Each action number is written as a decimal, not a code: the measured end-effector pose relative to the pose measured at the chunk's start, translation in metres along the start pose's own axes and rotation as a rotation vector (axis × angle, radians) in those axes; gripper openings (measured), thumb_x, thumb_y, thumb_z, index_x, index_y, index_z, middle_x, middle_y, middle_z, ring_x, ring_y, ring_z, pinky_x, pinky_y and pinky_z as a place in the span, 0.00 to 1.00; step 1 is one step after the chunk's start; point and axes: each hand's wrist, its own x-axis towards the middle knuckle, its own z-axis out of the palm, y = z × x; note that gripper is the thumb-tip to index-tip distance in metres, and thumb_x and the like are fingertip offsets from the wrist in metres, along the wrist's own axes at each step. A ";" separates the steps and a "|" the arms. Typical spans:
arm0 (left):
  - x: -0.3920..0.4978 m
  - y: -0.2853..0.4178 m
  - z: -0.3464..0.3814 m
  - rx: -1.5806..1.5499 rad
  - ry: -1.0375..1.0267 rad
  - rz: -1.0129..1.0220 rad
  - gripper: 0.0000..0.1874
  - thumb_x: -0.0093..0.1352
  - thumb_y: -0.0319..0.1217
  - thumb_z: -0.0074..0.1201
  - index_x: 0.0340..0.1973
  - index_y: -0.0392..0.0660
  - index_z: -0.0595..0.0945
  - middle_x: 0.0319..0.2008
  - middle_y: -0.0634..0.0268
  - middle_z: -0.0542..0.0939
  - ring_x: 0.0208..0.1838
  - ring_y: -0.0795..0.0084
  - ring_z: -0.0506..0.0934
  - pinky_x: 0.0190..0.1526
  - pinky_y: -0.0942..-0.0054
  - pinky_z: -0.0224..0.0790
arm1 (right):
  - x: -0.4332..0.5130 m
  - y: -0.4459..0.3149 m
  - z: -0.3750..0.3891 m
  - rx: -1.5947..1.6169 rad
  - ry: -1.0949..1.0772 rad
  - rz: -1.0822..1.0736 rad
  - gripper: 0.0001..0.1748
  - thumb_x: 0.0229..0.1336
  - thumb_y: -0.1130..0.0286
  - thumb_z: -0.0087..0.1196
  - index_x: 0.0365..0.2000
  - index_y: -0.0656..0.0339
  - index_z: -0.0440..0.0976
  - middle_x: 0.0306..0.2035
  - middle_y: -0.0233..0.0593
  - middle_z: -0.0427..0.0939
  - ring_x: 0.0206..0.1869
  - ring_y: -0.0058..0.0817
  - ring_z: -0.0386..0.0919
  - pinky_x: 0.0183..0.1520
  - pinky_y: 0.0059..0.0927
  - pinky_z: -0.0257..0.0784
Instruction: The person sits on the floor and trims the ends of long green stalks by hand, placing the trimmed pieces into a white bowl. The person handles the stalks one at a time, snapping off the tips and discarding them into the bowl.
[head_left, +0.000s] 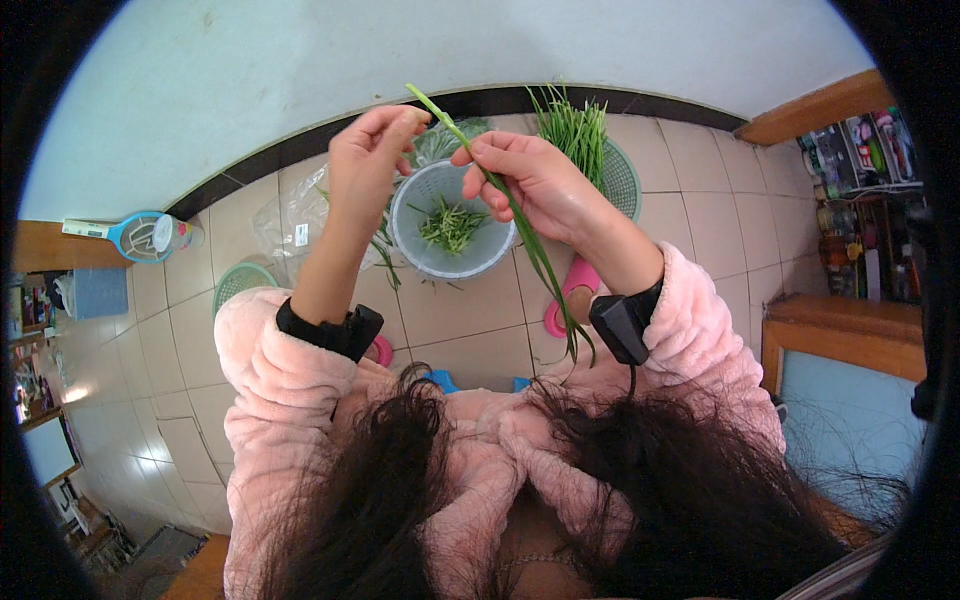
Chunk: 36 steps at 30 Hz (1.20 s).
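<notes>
My right hand (529, 169) pinches a green chive plant (525, 217) between thumb and fingers. Its pale stem end points up and left, and its long leaves hang down toward my lap. Just left of that stem end is my left hand (375, 161), thumb and forefinger tips together; whether anything thin is between them cannot be told. Below both hands stands a grey plastic bucket (401, 240) with short green trimmings (450, 225) inside. A bunch of chives (574, 127) leans in a green perforated basket (622, 180) behind my right hand.
A clear plastic bag (296, 217) and loose green leaves (386, 259) lie left of the bucket. Another green basket (244, 281) is partly behind my left sleeve. A blue-rimmed racket (142, 236) and a plastic jar (180, 232) are farther left. The wall (450, 45) rises ahead.
</notes>
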 end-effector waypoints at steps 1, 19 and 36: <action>-0.002 0.000 0.003 0.015 -0.010 -0.014 0.08 0.66 0.31 0.54 0.36 0.40 0.81 0.28 0.71 0.79 0.28 0.86 0.70 0.24 0.86 0.62 | 0.000 0.001 0.000 -0.005 0.008 0.003 0.15 0.66 0.65 0.41 0.40 0.69 0.68 0.24 0.35 0.75 0.17 0.14 0.65 0.19 0.16 0.63; 0.010 -0.006 -0.017 0.206 0.121 0.101 0.06 0.63 0.29 0.58 0.34 0.40 0.81 0.25 0.72 0.77 0.22 0.88 0.68 0.23 0.87 0.59 | -0.008 0.000 -0.003 0.044 -0.019 0.128 0.15 0.66 0.65 0.40 0.40 0.69 0.68 0.20 0.31 0.72 0.14 0.12 0.62 0.16 0.15 0.56; -0.009 -0.005 0.009 0.047 -0.198 -0.154 0.08 0.64 0.31 0.57 0.36 0.41 0.81 0.28 0.71 0.79 0.30 0.84 0.73 0.28 0.83 0.65 | -0.014 0.005 -0.017 0.089 -0.095 0.168 0.15 0.65 0.64 0.42 0.41 0.68 0.69 0.24 0.33 0.73 0.19 0.14 0.65 0.21 0.17 0.61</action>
